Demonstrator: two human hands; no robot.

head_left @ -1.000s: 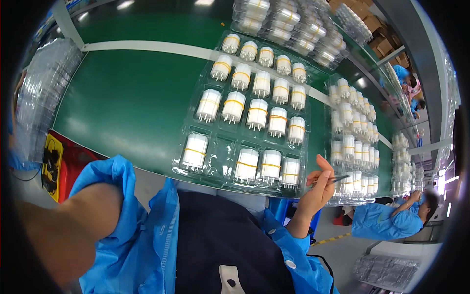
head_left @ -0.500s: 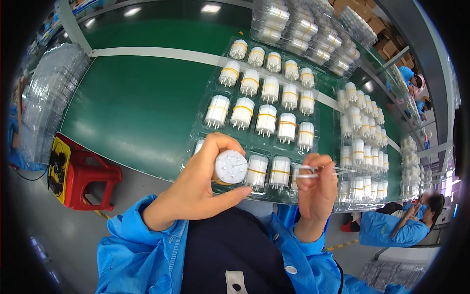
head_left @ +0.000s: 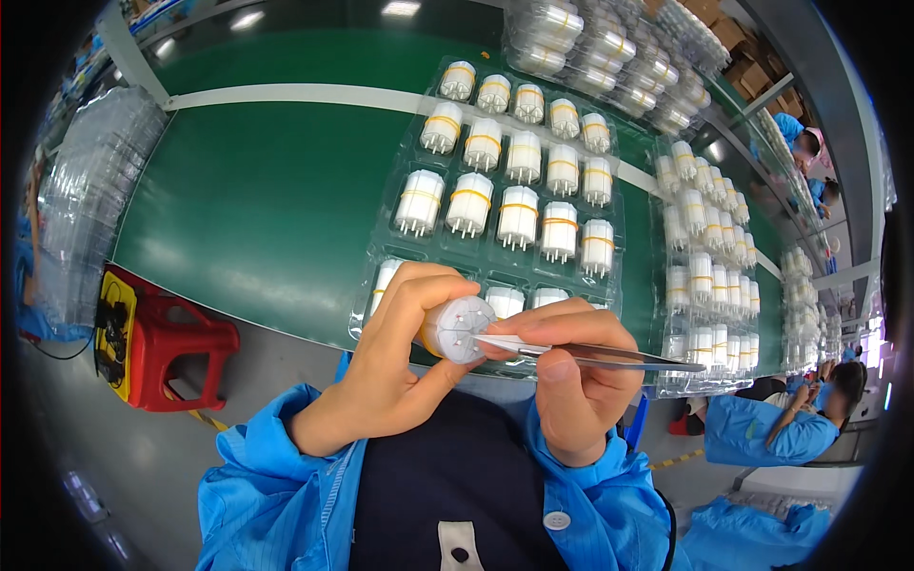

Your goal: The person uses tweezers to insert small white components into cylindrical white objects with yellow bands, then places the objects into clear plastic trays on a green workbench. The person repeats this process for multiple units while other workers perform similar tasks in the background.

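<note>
My left hand (head_left: 381, 371) is closed around a white cylinder (head_left: 459, 329), its round segmented end tilted up towards me. A yellow band shows partly on the cylinder's side. Between the thumb and fingers of my right hand (head_left: 586, 371) is a pair of tweezers (head_left: 628, 359) with pale tips and a metal body. Those tips meet the near right part of the round end; whether they grip anything there is too small to tell. Behind both hands lies a clear plastic tray (head_left: 395, 221) with rows of similar white cylinders (head_left: 517, 217), each with a yellow band and pins.
More filled clear trays (head_left: 671, 276) stand to the right and at the back. A red stool (head_left: 181, 347) with a yellow tray (head_left: 116, 324) is on the left, below stacked clear plastic trays (head_left: 90, 190). A co-worker in blue (head_left: 771, 423) sits at the right.
My right hand has moved left, bringing the tweezers to the cylinder's end. The cylinder has turned slightly in my left hand.
</note>
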